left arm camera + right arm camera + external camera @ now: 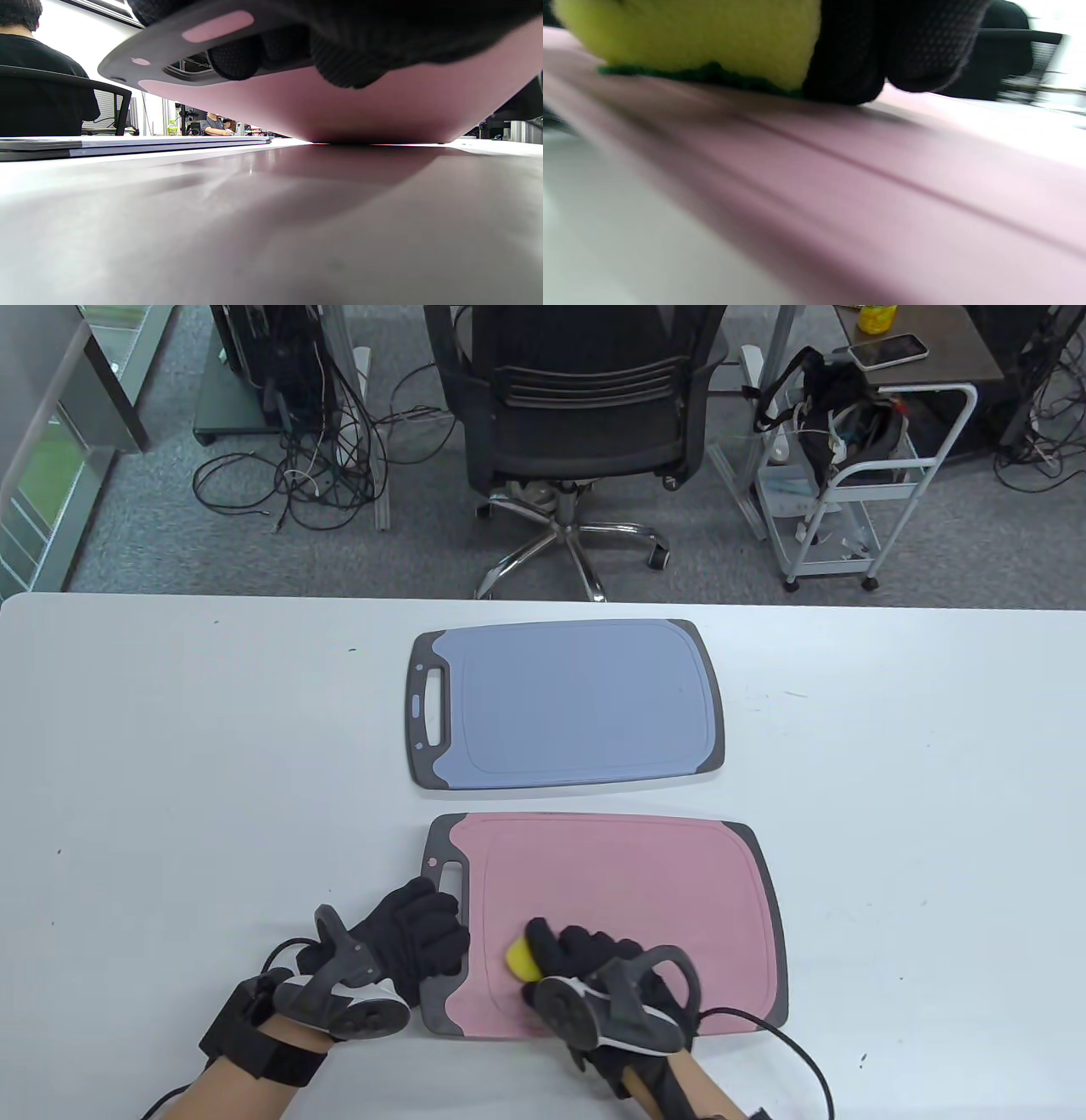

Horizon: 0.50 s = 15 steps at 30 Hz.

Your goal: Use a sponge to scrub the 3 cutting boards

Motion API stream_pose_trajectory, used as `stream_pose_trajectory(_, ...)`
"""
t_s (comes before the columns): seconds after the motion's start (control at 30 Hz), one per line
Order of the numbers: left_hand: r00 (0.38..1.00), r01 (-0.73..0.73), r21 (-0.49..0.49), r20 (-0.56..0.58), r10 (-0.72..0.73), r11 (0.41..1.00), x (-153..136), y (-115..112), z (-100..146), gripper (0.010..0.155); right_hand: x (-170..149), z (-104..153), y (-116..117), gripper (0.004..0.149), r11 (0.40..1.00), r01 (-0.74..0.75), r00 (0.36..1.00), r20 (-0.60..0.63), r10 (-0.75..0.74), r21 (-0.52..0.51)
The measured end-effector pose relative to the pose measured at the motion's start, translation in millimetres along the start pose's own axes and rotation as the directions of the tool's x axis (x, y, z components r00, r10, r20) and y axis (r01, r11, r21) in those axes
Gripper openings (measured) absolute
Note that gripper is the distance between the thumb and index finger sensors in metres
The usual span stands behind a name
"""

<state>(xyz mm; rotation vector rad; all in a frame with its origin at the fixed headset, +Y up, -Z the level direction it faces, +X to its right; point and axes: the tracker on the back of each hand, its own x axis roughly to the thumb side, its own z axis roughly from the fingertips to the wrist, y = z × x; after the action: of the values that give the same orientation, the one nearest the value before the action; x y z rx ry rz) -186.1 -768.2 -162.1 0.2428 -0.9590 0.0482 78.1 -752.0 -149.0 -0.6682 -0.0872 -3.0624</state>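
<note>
While the left hand [405, 937] grips the handle end of the pink cutting board [628, 899], fingers [235, 59] curled through the handle slot and that end lifted off the white tabletop [170, 780], the right hand [594, 963] clutches a yellow sponge [522, 957], its green scrubbing side pressed down on the board's near left part. This board lies at the tabletop's near edge, around the middle. A blue cutting board [568, 704] lies flat just beyond it, apart, toward the far edge. Only two boards are plainly visible.
</note>
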Motion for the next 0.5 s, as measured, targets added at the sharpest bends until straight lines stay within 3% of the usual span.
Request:
stream_pose_trajectory(0.1,1.000,0.004,-0.001,0.001,-0.004,1.000,0.6,0.1,0.0,0.045,-80.0,33.6,14.8,0.070,0.999,0.040,0.958,-0.286,-0.035,0.009)
stream_pose_trajectory(0.2,1.000,-0.004,-0.003,-0.002,0.004,1.000,0.0,0.0,-0.1,0.045,-146.4,68.9,26.0,0.070,0.998,0.053,0.838,-0.546,-0.020,0.046)
stream_pose_trajectory(0.27,1.000,-0.005,-0.001,-0.001,0.005,1.000,0.6,-0.1,-0.3,0.045,-161.0,76.2,27.5,0.071,0.995,0.081,0.810,-0.586,-0.029,0.063)
stream_pose_trajectory(0.37,1.000,-0.005,-0.001,-0.004,0.005,1.000,0.5,-0.2,-0.4,0.045,-135.9,59.9,23.6,0.070,0.999,0.038,0.851,-0.525,-0.019,0.026)
stream_pose_trajectory(0.43,1.000,-0.004,0.000,-0.002,0.004,1.000,0.8,-0.1,-0.4,0.045,-92.5,33.8,14.7,0.071,0.999,0.041,0.948,-0.316,-0.038,0.004)
stream_pose_trajectory(0.5,1.000,-0.004,0.000,-0.002,0.004,1.000,0.8,0.0,-0.4,0.045,-41.0,11.6,5.5,0.071,0.996,0.090,0.986,-0.139,-0.090,-0.004)
